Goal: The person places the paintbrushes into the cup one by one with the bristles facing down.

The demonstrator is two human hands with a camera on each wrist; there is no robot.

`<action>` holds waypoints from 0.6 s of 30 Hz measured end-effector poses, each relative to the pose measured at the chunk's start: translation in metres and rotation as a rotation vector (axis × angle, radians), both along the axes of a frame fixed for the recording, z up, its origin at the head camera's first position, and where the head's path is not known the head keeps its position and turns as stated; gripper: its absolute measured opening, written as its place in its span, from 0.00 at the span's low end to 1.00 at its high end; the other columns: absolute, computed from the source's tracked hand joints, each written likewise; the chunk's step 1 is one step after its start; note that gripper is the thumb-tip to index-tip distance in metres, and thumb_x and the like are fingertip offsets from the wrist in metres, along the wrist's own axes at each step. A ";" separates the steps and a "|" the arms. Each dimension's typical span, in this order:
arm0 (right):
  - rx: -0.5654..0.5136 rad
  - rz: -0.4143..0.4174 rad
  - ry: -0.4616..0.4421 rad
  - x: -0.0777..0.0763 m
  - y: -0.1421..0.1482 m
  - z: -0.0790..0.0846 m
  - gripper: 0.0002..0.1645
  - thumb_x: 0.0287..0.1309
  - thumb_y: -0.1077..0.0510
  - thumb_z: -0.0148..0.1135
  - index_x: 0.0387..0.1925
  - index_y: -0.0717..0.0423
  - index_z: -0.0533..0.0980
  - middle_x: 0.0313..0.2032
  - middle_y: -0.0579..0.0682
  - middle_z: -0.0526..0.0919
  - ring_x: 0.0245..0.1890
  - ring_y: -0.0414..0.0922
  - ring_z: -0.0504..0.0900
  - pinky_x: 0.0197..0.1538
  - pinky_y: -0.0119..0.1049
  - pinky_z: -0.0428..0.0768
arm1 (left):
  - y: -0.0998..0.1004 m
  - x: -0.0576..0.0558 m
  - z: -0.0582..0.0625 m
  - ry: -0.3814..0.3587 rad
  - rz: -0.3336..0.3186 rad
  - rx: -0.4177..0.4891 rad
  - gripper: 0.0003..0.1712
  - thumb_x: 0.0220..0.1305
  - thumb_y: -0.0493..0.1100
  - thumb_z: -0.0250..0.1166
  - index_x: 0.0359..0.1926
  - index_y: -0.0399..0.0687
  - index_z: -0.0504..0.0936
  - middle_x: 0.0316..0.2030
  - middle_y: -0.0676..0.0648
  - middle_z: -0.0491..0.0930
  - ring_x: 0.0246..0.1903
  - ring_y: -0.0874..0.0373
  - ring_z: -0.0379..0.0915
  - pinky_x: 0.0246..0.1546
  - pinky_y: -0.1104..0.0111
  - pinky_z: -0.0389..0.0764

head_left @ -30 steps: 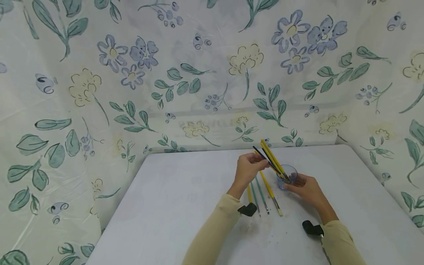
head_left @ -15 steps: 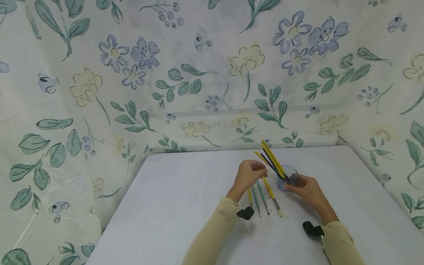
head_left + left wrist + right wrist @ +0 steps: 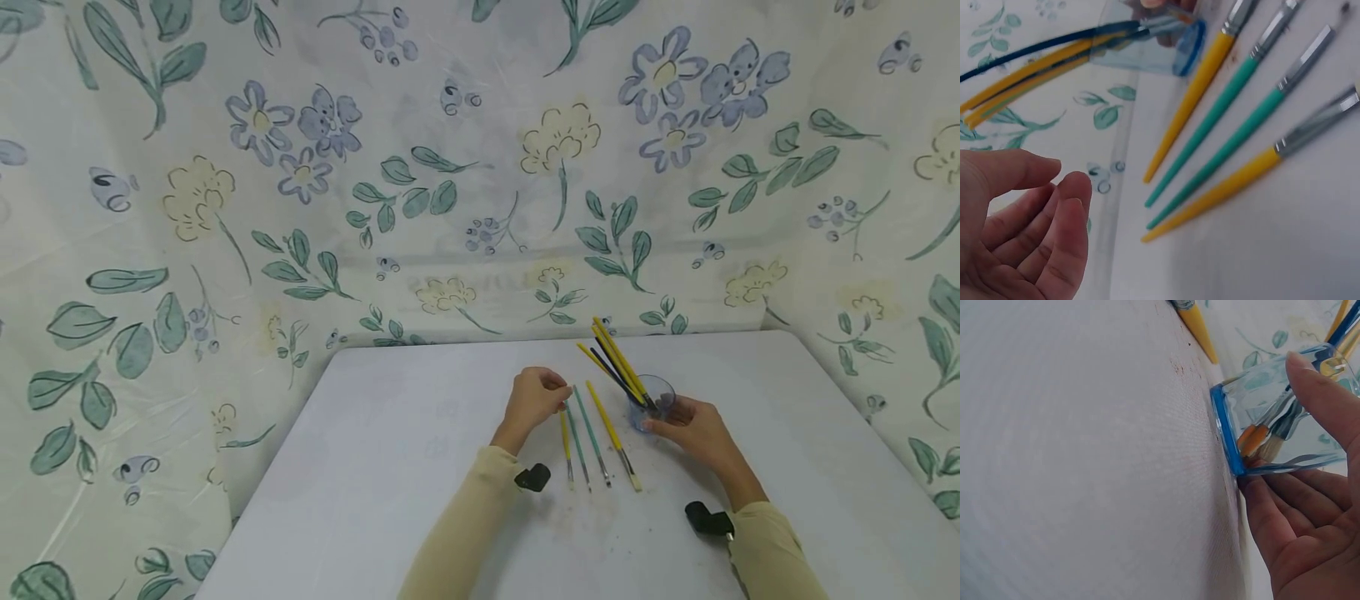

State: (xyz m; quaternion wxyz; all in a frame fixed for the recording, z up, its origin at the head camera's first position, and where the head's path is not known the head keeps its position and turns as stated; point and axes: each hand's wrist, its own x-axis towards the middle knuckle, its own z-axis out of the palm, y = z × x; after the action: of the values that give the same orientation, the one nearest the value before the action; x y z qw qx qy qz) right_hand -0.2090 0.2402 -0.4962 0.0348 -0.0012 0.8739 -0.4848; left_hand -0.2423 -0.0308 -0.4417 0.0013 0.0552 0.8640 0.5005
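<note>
My right hand (image 3: 701,429) grips a clear bluish plastic cup (image 3: 645,423), with the thumb on one side and the fingers (image 3: 1266,519) on the other. Several yellow and dark paintbrushes (image 3: 617,360) lean leftward in the cup, bristles down, as the right wrist view shows. My left hand (image 3: 531,407) hovers by the handle ends of the paintbrushes lying on the table, fingers loosely bent and nothing between them. Those lying are a yellow paintbrush (image 3: 1188,106), two teal paintbrushes (image 3: 1213,122) and another yellow paintbrush (image 3: 1229,185), fanned side by side with bristles toward me.
The white table (image 3: 390,467) has small specks and faint brownish smudges near the bristles. A floral sheet (image 3: 480,208) hangs behind and at the sides. A black wrist camera (image 3: 534,477) sits on the left sleeve, another black camera (image 3: 707,518) on the right.
My left hand let go of a dark paintbrush, which now rests in the cup with the others, and moved left and slightly down toward the lying handles. The right hand and cup stayed put.
</note>
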 end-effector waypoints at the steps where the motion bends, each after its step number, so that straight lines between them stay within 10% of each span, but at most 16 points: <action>1: -0.001 -0.001 -0.001 0.000 0.000 0.000 0.49 0.50 0.36 0.72 0.64 0.64 0.70 0.62 0.65 0.76 0.63 0.62 0.76 0.64 0.53 0.76 | -0.002 -0.001 -0.001 -0.008 0.012 -0.010 0.07 0.59 0.39 0.69 0.35 0.39 0.85 0.30 0.43 0.88 0.20 0.63 0.81 0.22 0.75 0.80; 18: 0.012 -0.005 -0.007 0.000 -0.001 0.001 0.49 0.51 0.36 0.71 0.64 0.64 0.69 0.63 0.65 0.76 0.64 0.62 0.75 0.64 0.53 0.76 | -0.009 -0.005 -0.024 -0.196 0.094 -0.255 0.09 0.57 0.44 0.71 0.33 0.42 0.86 0.20 0.49 0.83 0.21 0.62 0.77 0.24 0.75 0.75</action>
State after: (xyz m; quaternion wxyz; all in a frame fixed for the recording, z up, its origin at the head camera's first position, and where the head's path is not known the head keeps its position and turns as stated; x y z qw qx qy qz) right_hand -0.2089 0.2391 -0.4948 0.0367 0.0027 0.8768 -0.4795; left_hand -0.2474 -0.0395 -0.4659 0.0692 -0.0351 0.9179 0.3891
